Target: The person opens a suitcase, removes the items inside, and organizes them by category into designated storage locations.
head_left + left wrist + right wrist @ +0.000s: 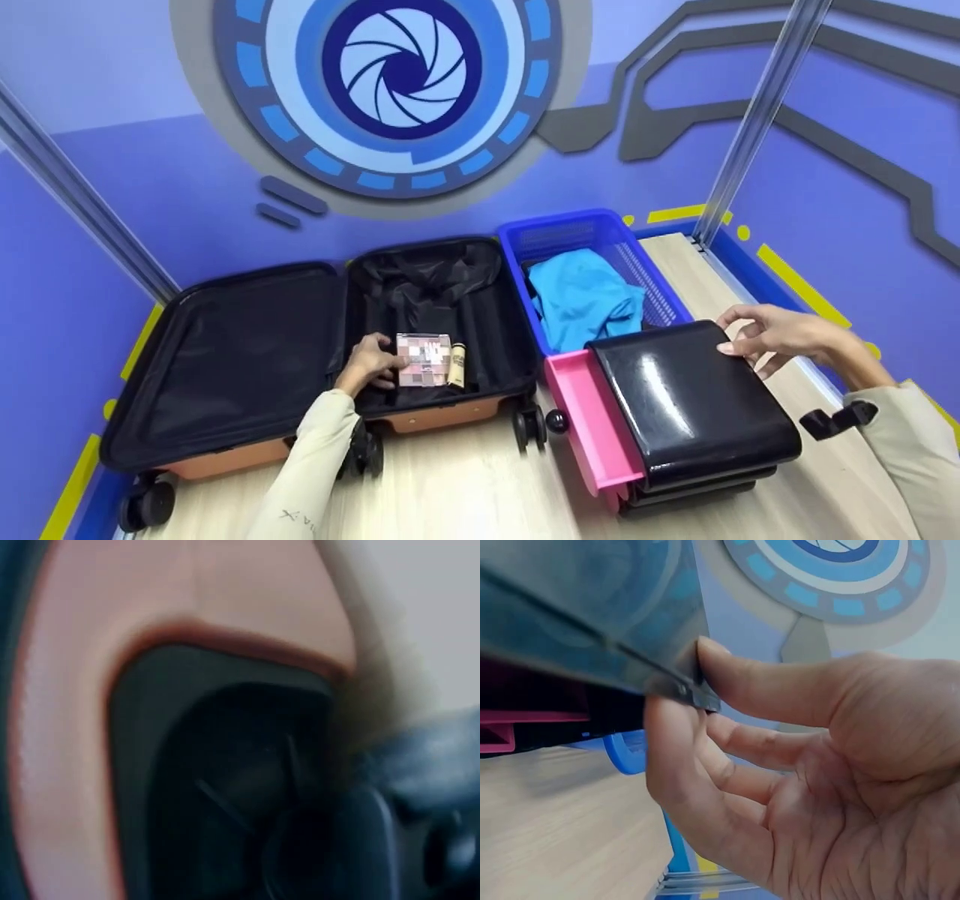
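Observation:
In the head view my left hand (369, 364) is inside the right half of an open suitcase (480, 300). Its thumb lies over the left edge of an eyeshadow palette (424, 361), pinching it. A small tan box (457, 365) lies against the palette's right side. My right hand (780, 337) grips the far right corner of a glossy black drawer unit (697, 397). In the right wrist view, the thumb presses above the unit's edge (682, 686) and the index finger curls beneath. A pink drawer (596, 424) is pulled out toward the suitcase.
The suitcase's left half (240, 360) lies flat beside the other. Behind the drawer unit, a blue basket (637, 262) holds a bright blue cloth (585, 296). Black wheels (529, 426) stick out at the suitcase's front. A blue wall (420, 202) rises at the back.

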A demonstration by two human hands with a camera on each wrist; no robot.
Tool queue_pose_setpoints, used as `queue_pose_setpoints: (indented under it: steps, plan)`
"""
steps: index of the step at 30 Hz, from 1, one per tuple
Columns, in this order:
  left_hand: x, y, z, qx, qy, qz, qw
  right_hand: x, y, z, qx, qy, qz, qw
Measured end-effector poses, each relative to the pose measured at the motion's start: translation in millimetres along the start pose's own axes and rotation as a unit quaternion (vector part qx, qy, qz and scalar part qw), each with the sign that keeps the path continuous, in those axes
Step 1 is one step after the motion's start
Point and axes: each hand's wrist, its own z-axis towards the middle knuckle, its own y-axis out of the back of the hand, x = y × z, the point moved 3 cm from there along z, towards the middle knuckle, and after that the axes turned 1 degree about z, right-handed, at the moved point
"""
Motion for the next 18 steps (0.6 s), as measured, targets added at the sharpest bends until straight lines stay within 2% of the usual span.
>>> queue_pose_setpoints:
  steps: [2, 5, 8, 12, 14, 18]
  plan:
    - [-2.4, 0.3, -2.6, 0.007, 0.014, -0.024, 0.9996, -0.2, 2.6, 0.8, 0.009, -0.005, -0.003, 1.000]
    - [-3.1, -0.3, -4.3, 0.019, 0.032, -0.030, 0.9989, 0.1, 4.3, 0.9, 0.022, -0.012, -0.005, 1.000]
    - [-2.2, -0.3, -6.8, 0.036, 0.036, -0.048, 0.9975, 1.7, 4.4, 0.9, 0.028, -0.015, -0.011, 0.999]
    - [-6.0, 4.7, -12.3, 0.031, 0.010, -0.105, 0.9940, 6.4, 4.2, -0.3, 0.016, -0.010, -0.020, 1.000]
    - [-10.1, 9.5, -15.5, 0.015, -0.010, -0.136, 0.9906, 8.5, 4.0, -1.0, 0.004, -0.009, -0.023, 1.000]
    - [-18.6, 17.5, -23.4, -0.016, -0.037, -0.202, 0.9786, 8.1, 3.8, -0.4, -0.019, -0.012, -0.014, 1.000]
